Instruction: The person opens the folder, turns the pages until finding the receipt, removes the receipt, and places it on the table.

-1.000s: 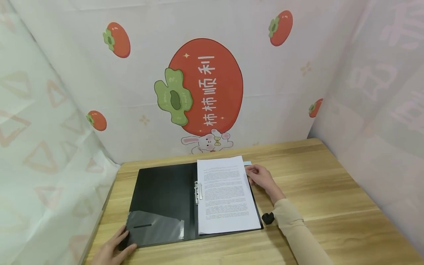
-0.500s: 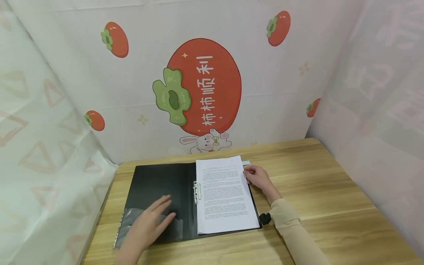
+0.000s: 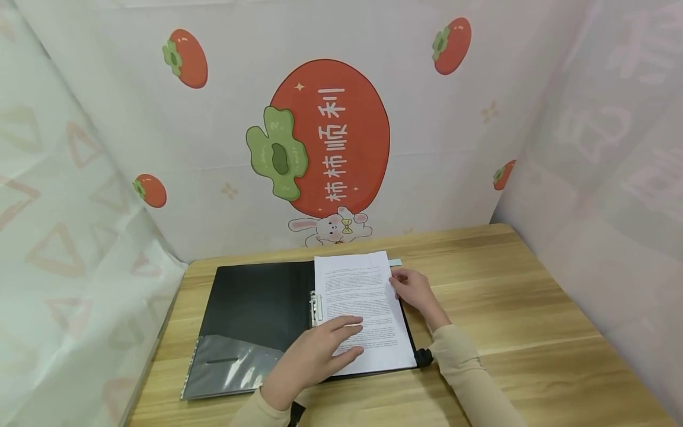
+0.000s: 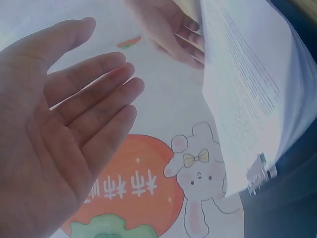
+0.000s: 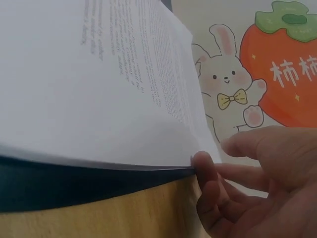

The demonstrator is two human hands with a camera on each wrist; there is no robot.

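A black ring folder [image 3: 256, 299] lies spread on the table, with a thick stack of printed paper [image 3: 363, 284] over its right half. The left hand [image 3: 322, 350] hovers over the stack's lower part, fingers spread and slightly bent; its palm shows bare in the left wrist view. The right hand [image 3: 418, 292] holds the stack's right edge near the upper corner. In the right wrist view, curled fingertips [image 5: 203, 161] meet the paper edge. A metal ring clip [image 3: 314, 307] along the folder's spine is partly covered by the left hand.
The folder's left cover has a clear plastic pocket [image 3: 235, 362] at the bottom. A pale blue tab [image 3: 395, 262] sticks out past the stack's top right corner. The wooden table [image 3: 507, 296] backs onto a white printed cloth [image 3: 427, 148].
My left hand has moved right, from the folder's lower left corner across the left cover to above the paper. The right hand stays at the stack's edge.
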